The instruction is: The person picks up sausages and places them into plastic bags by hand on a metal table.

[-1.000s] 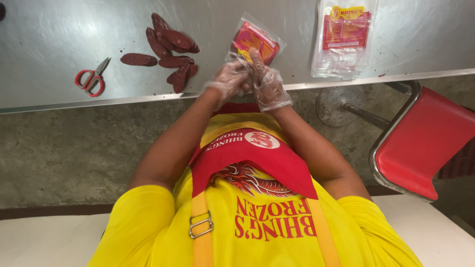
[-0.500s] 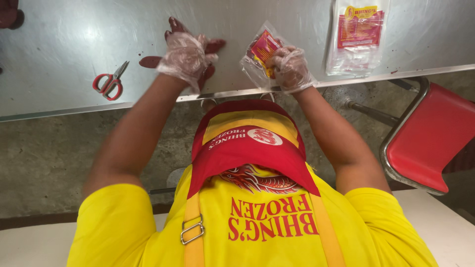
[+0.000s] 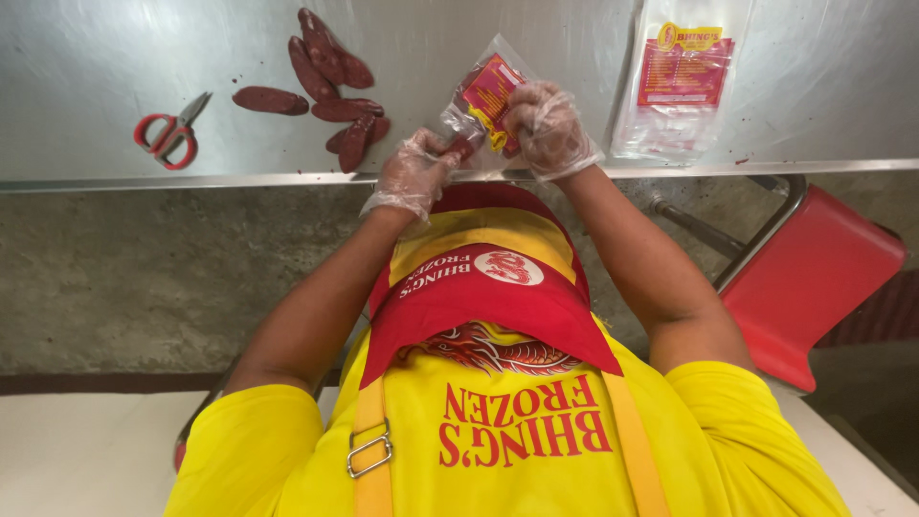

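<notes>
The head camera looks down past a yellow shirt and a red and yellow apron (image 3: 479, 287) to a steel table (image 3: 86, 57) that runs across the top of the picture.

Both hands wear thin clear gloves and meet at the table's near edge, just right of the middle. The right hand (image 3: 550, 129) is closed in a fist over the upper side of a small clear plastic pouch (image 3: 483, 101) with a red and yellow label; its grip is pressed together on the pouch, which tilts up off the table. The left hand (image 3: 414, 172) sits just below and to the left of it, and its grip pinches a dark red sausage (image 3: 461, 148) at the pouch's lower corner. The sausage end touches the pouch; whether it is already inside the opening cannot be told.

Further left on the table lies a loose heap of dark red sausages (image 3: 330, 91), some overlapping, with one lying apart to the left of the heap. Well to the left of them rest scissors (image 3: 170, 134) with red handles, blades pointing up and right. At the right, near the table's edge, lies a flat stack of empty clear pouches (image 3: 680, 81) with the same kind of label, apart from both hands.

Below the table edge at the right stands a chair with a red seat (image 3: 814, 278) and a metal frame, over a grey concrete floor.
</notes>
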